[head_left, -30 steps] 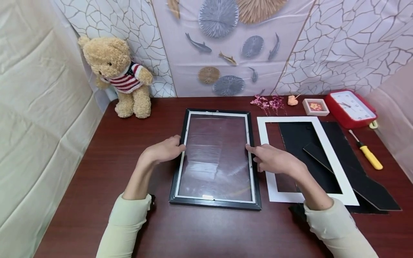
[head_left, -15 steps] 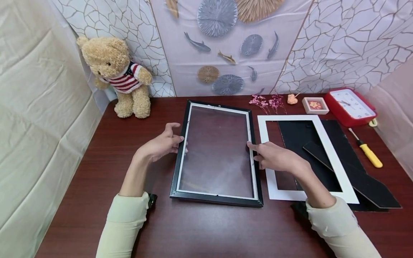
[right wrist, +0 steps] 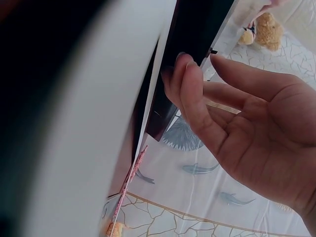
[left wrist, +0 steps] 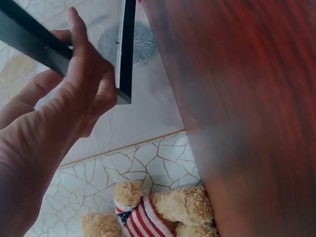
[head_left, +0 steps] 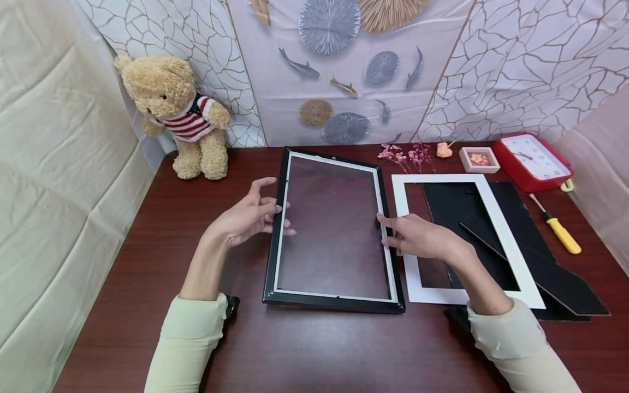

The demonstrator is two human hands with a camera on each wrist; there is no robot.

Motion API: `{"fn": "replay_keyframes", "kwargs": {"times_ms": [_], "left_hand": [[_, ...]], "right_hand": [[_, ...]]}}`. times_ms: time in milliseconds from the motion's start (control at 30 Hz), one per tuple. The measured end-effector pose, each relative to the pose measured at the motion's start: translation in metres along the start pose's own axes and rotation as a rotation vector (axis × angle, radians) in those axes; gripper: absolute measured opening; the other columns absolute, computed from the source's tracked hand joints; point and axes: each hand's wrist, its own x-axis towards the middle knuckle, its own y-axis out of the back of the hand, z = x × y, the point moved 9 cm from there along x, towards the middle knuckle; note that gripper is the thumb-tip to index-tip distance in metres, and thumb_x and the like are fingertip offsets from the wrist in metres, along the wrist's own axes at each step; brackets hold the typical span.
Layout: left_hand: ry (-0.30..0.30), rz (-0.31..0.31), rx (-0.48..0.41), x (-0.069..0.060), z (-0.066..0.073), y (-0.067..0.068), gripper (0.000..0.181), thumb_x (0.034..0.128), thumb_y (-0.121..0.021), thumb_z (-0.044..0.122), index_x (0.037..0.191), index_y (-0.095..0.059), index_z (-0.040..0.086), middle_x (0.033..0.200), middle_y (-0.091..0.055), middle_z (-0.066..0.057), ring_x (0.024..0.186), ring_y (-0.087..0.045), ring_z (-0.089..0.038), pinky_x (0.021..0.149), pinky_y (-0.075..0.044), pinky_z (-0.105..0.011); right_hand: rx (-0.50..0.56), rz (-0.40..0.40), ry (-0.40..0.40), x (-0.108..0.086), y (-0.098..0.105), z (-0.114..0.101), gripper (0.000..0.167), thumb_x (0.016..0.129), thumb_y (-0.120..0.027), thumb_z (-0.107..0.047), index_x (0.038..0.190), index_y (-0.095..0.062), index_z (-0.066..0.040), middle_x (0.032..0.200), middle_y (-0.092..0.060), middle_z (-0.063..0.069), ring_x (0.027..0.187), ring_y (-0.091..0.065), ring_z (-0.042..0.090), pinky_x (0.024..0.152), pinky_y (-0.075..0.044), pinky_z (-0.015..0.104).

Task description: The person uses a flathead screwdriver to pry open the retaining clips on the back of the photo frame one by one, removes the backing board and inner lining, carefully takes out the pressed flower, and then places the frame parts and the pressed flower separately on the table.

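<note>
A black picture frame point(head_left: 336, 307) with a white inner border and a clear pane point(head_left: 334, 240) is held tilted over the dark red table, its left side raised. My left hand point(head_left: 241, 218) grips the left side, thumb on top; several of its fingers show through the pane from beneath. The left wrist view has this hand point(left wrist: 74, 94) around the frame's edge. On the opposite side, my right hand point(head_left: 422, 234) holds the right edge, a digit on the inner border. In the right wrist view, curled fingers and thumb of this hand point(right wrist: 247, 113) meet the black frame point(right wrist: 197, 24).
Right of the frame lies a white mat point(head_left: 437, 295) over a black backing board with a stand point(head_left: 580, 289). Beyond are a yellow-handled screwdriver point(head_left: 562, 236), red clock point(head_left: 533, 161), small pink-white box point(head_left: 479, 159) and dried flowers point(head_left: 420, 155). A teddy bear point(head_left: 189, 120) stands back left.
The picture frame has lifted from lying flat and tilted, left side higher. My left fingers have slid beneath its left edge. The right hand stays at the right edge.
</note>
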Motion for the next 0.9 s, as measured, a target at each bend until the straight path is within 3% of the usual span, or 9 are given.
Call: {"fn": "replay_keyframes", "kwargs": {"times_ms": [167, 333, 467, 700, 767, 900], "left_hand": [[-0.016, 0.015, 0.021, 0.001, 0.001, -0.003, 0.081, 0.1071, -0.043, -0.011, 0.167, 0.000, 0.020, 0.152, -0.039, -0.035, 0.081, -0.076, -0.024, 0.090, -0.067, -0.051], [-0.019, 0.045, 0.089, 0.001, 0.002, -0.004, 0.084, 0.1064, -0.051, -0.011, 0.166, 0.002, 0.017, 0.147, -0.043, -0.035, 0.078, -0.076, -0.020, 0.087, -0.068, -0.049], [0.009, 0.062, 0.210, -0.002, -0.001, -0.002, 0.078, 0.1077, -0.059, -0.007, 0.161, -0.004, 0.011, 0.146, -0.043, -0.035, 0.083, -0.081, -0.022, 0.085, -0.068, -0.045], [0.070, 0.045, 0.459, -0.005, -0.010, -0.002, 0.040, 0.1104, -0.063, 0.003, 0.137, -0.033, -0.002, 0.125, -0.054, -0.024, 0.111, -0.079, -0.040, 0.084, -0.064, -0.037], [0.080, 0.040, 0.503, -0.005, -0.012, -0.001, 0.036, 0.1104, -0.063, 0.003, 0.136, -0.039, -0.004, 0.119, -0.060, -0.023, 0.111, -0.078, -0.038, 0.085, -0.064, -0.039], [0.083, 0.030, 0.566, -0.005, -0.011, -0.002, 0.031, 0.1122, -0.056, 0.000, 0.140, -0.043, -0.008, 0.125, -0.059, -0.024, 0.110, -0.072, -0.032, 0.092, -0.065, -0.046]], "right_hand": [[0.004, -0.001, -0.010, 0.000, 0.001, 0.002, 0.067, 0.111, -0.063, -0.007, 0.165, -0.030, 0.015, 0.094, -0.075, 0.010, 0.083, -0.079, 0.018, 0.063, -0.050, 0.028], [0.005, -0.003, -0.013, 0.000, 0.001, 0.002, 0.068, 0.110, -0.063, -0.005, 0.165, -0.029, 0.016, 0.108, -0.077, 0.023, 0.083, -0.079, 0.018, 0.063, -0.049, 0.029], [0.008, 0.002, -0.016, 0.000, 0.001, 0.002, 0.068, 0.110, -0.064, -0.004, 0.165, -0.030, 0.016, 0.116, -0.075, 0.028, 0.083, -0.079, 0.018, 0.064, -0.051, 0.029], [-0.010, 0.020, -0.032, 0.001, 0.002, 0.004, 0.068, 0.108, -0.067, -0.004, 0.165, -0.033, 0.013, 0.079, -0.068, 0.007, 0.072, -0.069, 0.014, 0.059, -0.044, 0.026], [-0.011, 0.026, -0.038, 0.001, 0.002, 0.004, 0.069, 0.108, -0.067, -0.004, 0.165, -0.034, 0.012, 0.076, -0.067, 0.006, 0.071, -0.068, 0.014, 0.060, -0.045, 0.026], [-0.006, 0.035, -0.043, 0.002, 0.004, 0.005, 0.069, 0.107, -0.069, -0.003, 0.165, -0.035, 0.013, 0.078, -0.068, 0.006, 0.073, -0.072, 0.014, 0.062, -0.049, 0.027]]}}
